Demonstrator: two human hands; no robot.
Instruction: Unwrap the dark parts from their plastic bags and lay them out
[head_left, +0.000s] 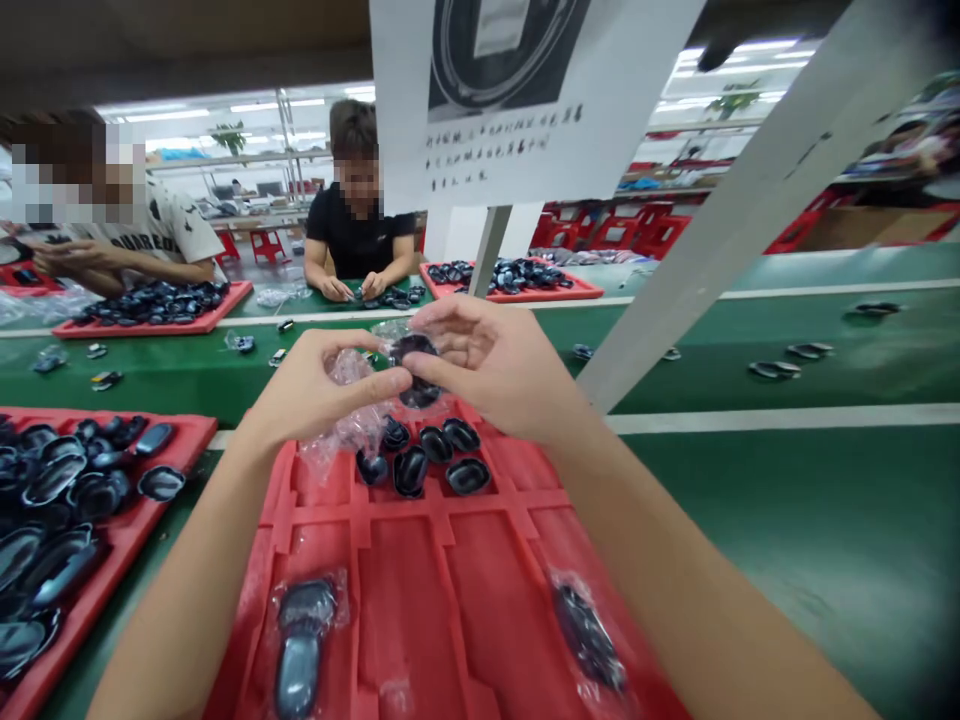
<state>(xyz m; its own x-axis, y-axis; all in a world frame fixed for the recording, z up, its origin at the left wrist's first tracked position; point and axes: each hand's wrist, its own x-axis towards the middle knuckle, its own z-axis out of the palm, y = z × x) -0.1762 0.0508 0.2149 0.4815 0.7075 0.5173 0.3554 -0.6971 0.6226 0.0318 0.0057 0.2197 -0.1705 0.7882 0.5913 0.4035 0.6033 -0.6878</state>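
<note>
Red tray (pixel 405 590) right up close, with two bagged dark pieces (pixel 298 650) and six loose shells (pixel 468 476) past them. Above those, my left hand (pixel 322 385) and right hand (pixel 491 365) are both pinching one dark shell (pixel 416 372) by clear plastic (pixel 358 400). Shirt (pixel 176 225) lettering reads roughly "QUARED"; the sheet's (pixel 517 150) handwriting is too blurry for me.
</note>
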